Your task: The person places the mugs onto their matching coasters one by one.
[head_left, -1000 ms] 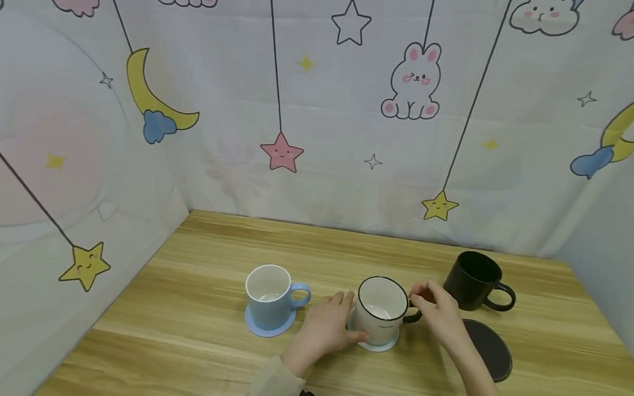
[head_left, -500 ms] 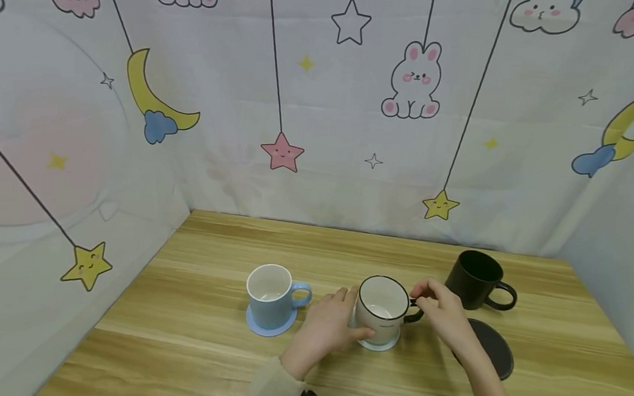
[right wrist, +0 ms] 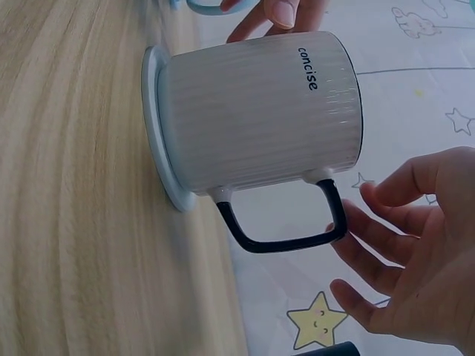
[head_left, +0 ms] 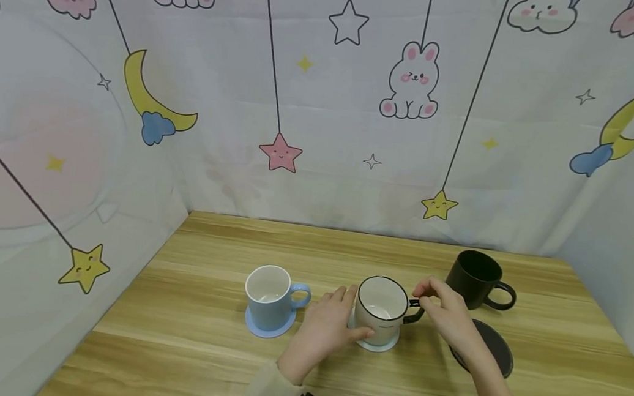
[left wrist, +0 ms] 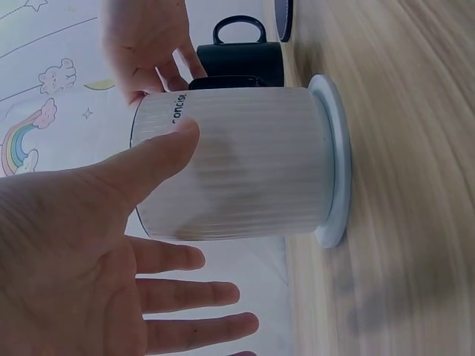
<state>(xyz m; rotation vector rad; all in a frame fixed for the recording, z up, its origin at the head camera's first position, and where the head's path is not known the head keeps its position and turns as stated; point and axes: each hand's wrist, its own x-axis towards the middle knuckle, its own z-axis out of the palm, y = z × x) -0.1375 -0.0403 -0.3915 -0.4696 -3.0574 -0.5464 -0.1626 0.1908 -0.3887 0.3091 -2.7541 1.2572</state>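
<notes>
A white mug point(head_left: 380, 307) with a black rim and black handle point(right wrist: 289, 243) stands upright on a pale blue coaster point(left wrist: 338, 159). At its left side is my left hand point(head_left: 326, 324), the thumb lying against the wall and the other fingers extended beside it. By the handle, my right hand point(head_left: 447, 311) has loosely bent fingers; in the right wrist view the fingertips point(right wrist: 343, 222) meet or nearly meet the handle's outer corner, without wrapping it. Whether they touch I cannot tell.
To the left, a blue mug point(head_left: 271, 305) stands on a blue coaster point(head_left: 266, 330). A black mug point(head_left: 471, 281) is at the back right, with a dark round coaster point(head_left: 496, 351) in front of it, partly behind the right forearm. A patterned cloth point(head_left: 323, 192) hangs behind the table.
My right hand has shifted slightly right, its fingertips drawing back along the handle. The left hand and white mug look nearly unmoved.
</notes>
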